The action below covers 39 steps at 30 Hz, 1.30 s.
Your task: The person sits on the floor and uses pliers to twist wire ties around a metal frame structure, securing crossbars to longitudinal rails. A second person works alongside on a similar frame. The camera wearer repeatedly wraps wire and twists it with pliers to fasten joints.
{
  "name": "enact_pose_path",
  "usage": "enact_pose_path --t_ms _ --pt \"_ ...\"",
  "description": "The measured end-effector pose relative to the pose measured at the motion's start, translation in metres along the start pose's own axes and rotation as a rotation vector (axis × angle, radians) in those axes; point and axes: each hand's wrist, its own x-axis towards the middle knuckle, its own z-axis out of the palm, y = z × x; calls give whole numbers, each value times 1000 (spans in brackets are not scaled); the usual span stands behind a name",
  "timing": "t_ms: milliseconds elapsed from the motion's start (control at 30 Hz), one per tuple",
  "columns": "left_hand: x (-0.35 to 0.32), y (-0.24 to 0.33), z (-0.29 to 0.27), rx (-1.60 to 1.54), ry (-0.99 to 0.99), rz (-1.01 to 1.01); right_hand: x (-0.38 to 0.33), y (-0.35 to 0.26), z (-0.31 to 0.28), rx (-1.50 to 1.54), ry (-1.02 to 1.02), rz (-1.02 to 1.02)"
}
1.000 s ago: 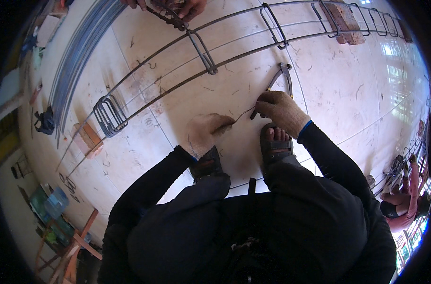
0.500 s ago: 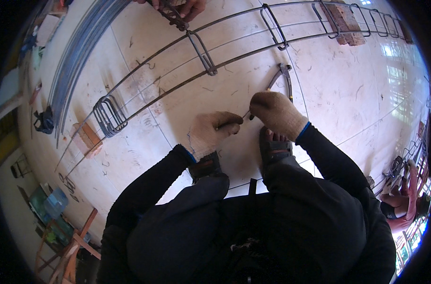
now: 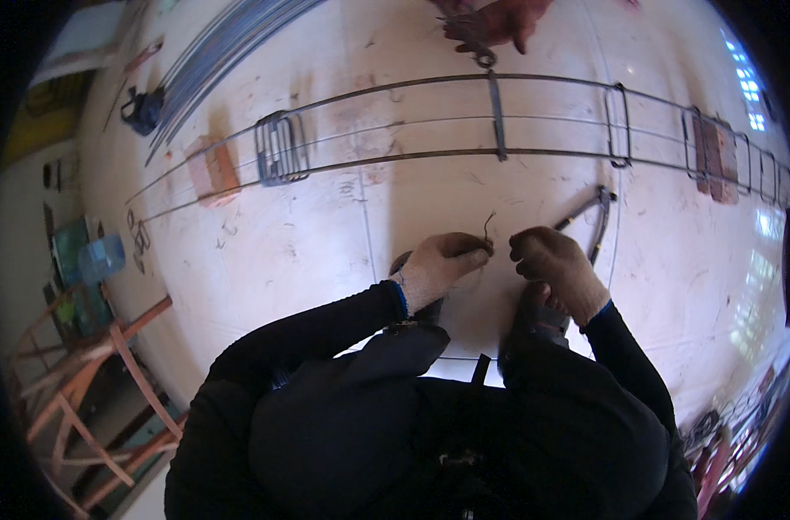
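Observation:
My left hand (image 3: 443, 267), in a light knitted glove, pinches a short bent piece of tie wire (image 3: 489, 227) whose end sticks up past the fingertips. Close to its right is my gloved right hand (image 3: 558, 267), with fingers curled together; anything inside them is hidden. A pair of pincers (image 3: 601, 227) lies on the floor just beyond that hand, handles toward me. Farther off, a long rebar frame (image 3: 395, 158) runs across from left to right. Stirrups (image 3: 497, 117) stand along its bars, with several bunched (image 3: 280, 149) at the left.
Bricks (image 3: 213, 171) prop up the frame at both ends. Another person's hand (image 3: 499, 24) works with a tool at the far bar. A bundle of long steel rods (image 3: 230, 56) lies at the far left. Wooden trestles (image 3: 109, 390) and a blue water bottle (image 3: 103, 257) are at left.
My view has swung, so the frame appears lower and farther right. The tie wire now stands up from my left fingertips. The other person's hand has opened out near the far bar.

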Motion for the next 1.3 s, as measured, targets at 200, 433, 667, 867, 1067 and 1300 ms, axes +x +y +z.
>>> enact_pose_path --t_ms 200,433,667,867,1067,1300 --pt "-18 19 9 -369 76 -67 10 -1 43 -4 -191 42" --pt "-39 6 -32 242 545 40 29 11 55 -66 -219 -9" --pt "-28 31 -218 1074 1162 63 36 0 49 -129 -182 0" --pt "7 49 -255 1189 1110 -171 43 5 41 -119 -123 -34" --pt "7 56 -246 818 880 -160 43 4 42 -211 -77 -74" --pt "43 68 -204 468 668 -40 52 12 60 -259 -58 -125"
